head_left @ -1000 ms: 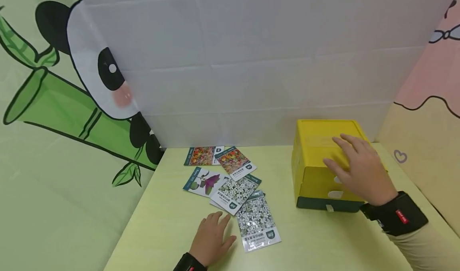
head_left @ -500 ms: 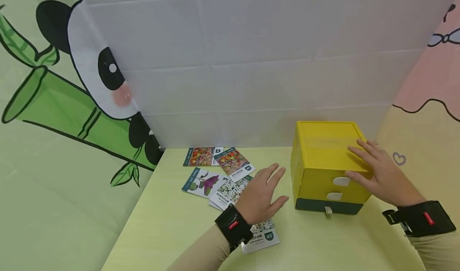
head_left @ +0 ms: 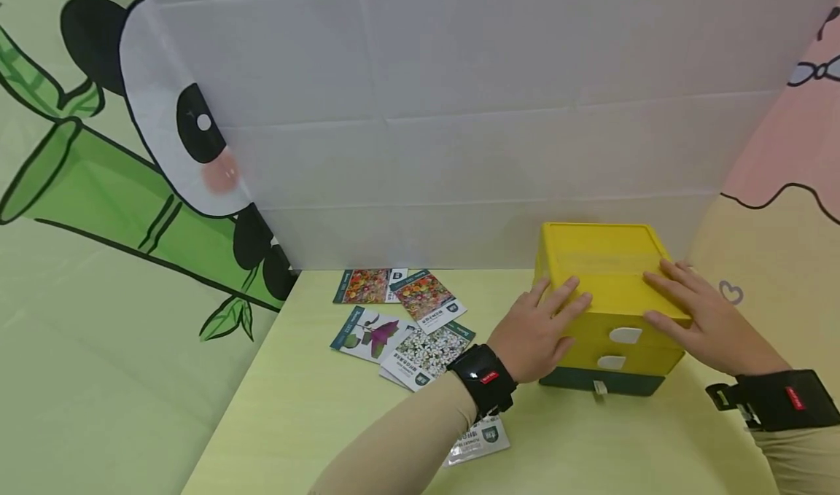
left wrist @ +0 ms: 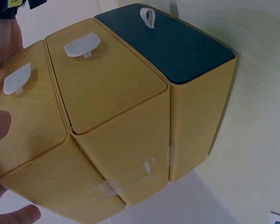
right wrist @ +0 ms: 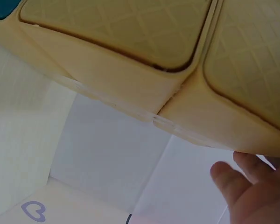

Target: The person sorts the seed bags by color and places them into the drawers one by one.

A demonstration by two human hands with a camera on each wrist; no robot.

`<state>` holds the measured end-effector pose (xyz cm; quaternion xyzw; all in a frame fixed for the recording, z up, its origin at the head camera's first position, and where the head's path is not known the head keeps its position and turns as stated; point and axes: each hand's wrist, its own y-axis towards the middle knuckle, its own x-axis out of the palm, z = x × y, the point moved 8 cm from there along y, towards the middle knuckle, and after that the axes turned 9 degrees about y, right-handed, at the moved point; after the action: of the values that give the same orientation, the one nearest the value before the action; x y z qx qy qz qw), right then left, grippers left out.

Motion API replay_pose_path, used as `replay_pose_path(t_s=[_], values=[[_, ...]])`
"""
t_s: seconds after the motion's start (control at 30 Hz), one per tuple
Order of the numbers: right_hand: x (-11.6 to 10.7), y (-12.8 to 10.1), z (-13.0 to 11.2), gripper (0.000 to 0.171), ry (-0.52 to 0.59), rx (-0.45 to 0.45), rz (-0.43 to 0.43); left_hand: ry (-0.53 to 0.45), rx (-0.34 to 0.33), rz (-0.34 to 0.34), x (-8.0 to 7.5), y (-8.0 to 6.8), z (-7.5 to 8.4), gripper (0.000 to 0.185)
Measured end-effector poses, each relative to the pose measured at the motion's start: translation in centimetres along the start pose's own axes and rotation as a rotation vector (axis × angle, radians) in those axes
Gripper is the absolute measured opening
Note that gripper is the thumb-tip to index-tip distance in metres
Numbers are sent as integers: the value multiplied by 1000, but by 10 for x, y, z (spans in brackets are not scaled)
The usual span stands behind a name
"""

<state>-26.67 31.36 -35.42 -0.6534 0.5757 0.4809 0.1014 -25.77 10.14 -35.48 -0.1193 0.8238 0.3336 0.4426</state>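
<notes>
A yellow drawer box [head_left: 604,262] stands on the table at the right, with two yellow drawers, white tab handles [head_left: 623,334] and a dark green bottom drawer [head_left: 600,380]. My left hand [head_left: 534,331] lies against the box's left front corner, fingers straight and reaching onto the top edge. On the right front edge my right hand [head_left: 705,316] rests with straight fingers, its thumb on the top drawer's face. The left wrist view shows the drawer fronts [left wrist: 102,84] with my fingers [left wrist: 0,126] at the side. In the right wrist view the box [right wrist: 130,60] fills the frame above my fingertips [right wrist: 224,175].
Several seed packets [head_left: 426,294] lie spread on the yellow-green table [head_left: 308,407] left of the box; one packet [head_left: 479,437] is half under my left forearm. White panels stand behind, a panda-and-bamboo wall [head_left: 131,189] at left, a pink wall [head_left: 787,152] at right.
My left hand has left the table by the packets and moved right onto the box's left corner. My right hand has slid from the box top to its right front edge.
</notes>
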Motion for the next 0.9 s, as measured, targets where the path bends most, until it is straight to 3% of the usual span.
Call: replay_pose_path(t_s=[0.5,0.67,0.9], values=[[7,11,-2,61,5,26,-11,-13,-30,35,10,8,-3,45],[12,22,-4,60,-14,6,-15,-29,-67,51,11,8,-13,37],[29,43,-1,61,-10,32,-49,-144,-156,27,23,-1,-34,37]])
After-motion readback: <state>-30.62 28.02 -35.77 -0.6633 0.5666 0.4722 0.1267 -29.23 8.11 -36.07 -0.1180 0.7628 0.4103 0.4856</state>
